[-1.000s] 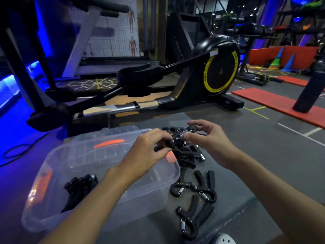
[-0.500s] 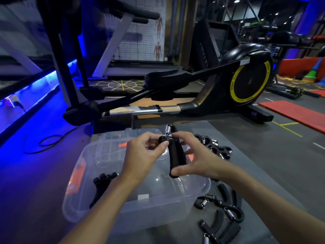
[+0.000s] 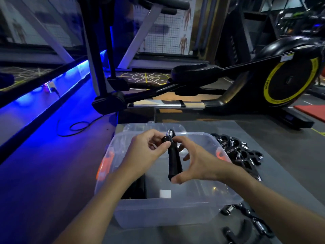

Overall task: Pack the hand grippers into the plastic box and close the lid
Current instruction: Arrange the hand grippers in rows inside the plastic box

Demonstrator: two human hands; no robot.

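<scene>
A clear plastic box with orange latches stands open on the grey platform. Above its middle I hold one black hand gripper upright, spring end up. My left hand pinches it just below the spring. My right hand holds the handles pressed together lower down. Black hand grippers lie inside the box at its left, partly hidden by my left arm. A pile of hand grippers lies right of the box, and two more grippers lie at the front right. The clear lid lies behind the box.
A black elliptical trainer with a yellow-ringed wheel stands just behind the platform. A black cable loops on the blue-lit floor at the left. A red mat lies at the far right.
Both hands lifted one gripper from the pile at the right and carried it left over the open box, turning it upright with the handles squeezed together. The camera has turned left.
</scene>
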